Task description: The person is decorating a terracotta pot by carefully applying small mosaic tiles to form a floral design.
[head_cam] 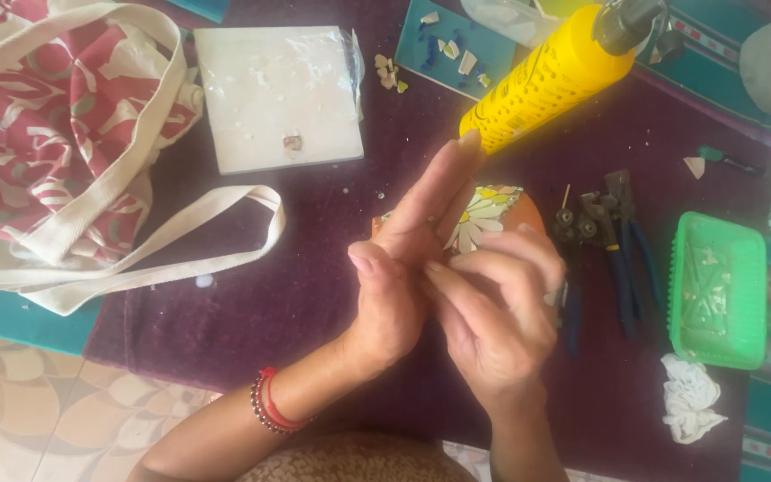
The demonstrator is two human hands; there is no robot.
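The left hand (408, 268) stands up on its edge with flat, straight fingers pointing to one o'clock, holding nothing. The right hand (497, 308) curls beside it, fingertips pinched against the left palm (what they pinch is hidden). Behind both, at twelve o'clock, lies a round orange piece with a daisy mosaic (493, 214), under the tilted yellow plastic glue bottle (551, 76). Blue-handled metal nippers (613, 236) lie at three o'clock.

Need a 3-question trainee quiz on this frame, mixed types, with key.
1. True or false: the left hand wears beaded bracelets at the wrist.
2. Which lies right of the pliers? A) tote bag B) green tray C) white tile
3. Fill in: the yellow bottle points its dark cap toward the upper ____.

Key: 1 true; 2 B, green tray; 3 right. The right hand touches the left one, above a flower mosaic piece.
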